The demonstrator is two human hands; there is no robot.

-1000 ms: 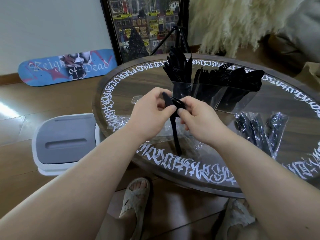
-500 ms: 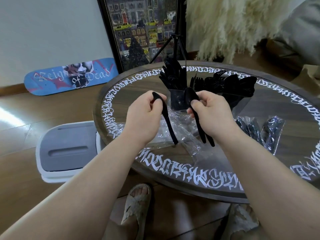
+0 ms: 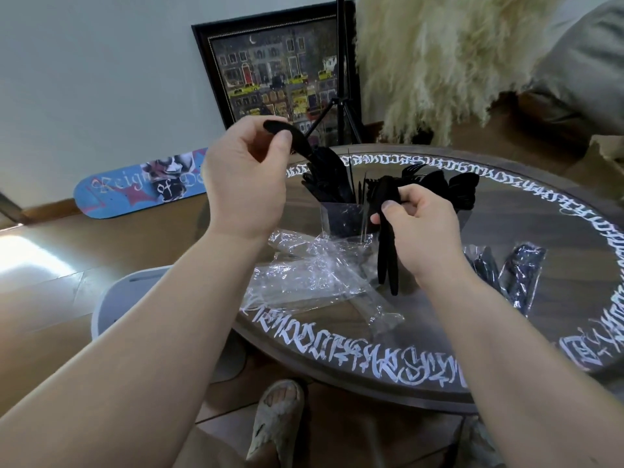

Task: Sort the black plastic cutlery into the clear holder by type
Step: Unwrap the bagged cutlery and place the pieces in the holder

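Note:
My left hand (image 3: 246,184) pinches one black plastic piece (image 3: 290,138) by its top end, its lower part slanting down into the leftmost compartment of the clear holder (image 3: 341,219). That holder stands mid-table, with black cutlery (image 3: 449,189) sticking out of its compartments. My right hand (image 3: 422,231) grips two black pieces (image 3: 388,258) that hang handle-down in front of the holder. Which type each held piece is cannot be told.
Crumpled clear wrappers (image 3: 314,271) lie on the round lettered table (image 3: 371,352) in front of the holder. Wrapped black cutlery packs (image 3: 516,275) lie to the right. A tripod (image 3: 341,106), framed picture (image 3: 277,76) and skateboard deck (image 3: 141,187) stand behind; a white bin (image 3: 135,292) sits left.
My left hand has lifted its piece up and over to the holder's left compartment. My right hand stays low with its two pieces. The camera view tilted up.

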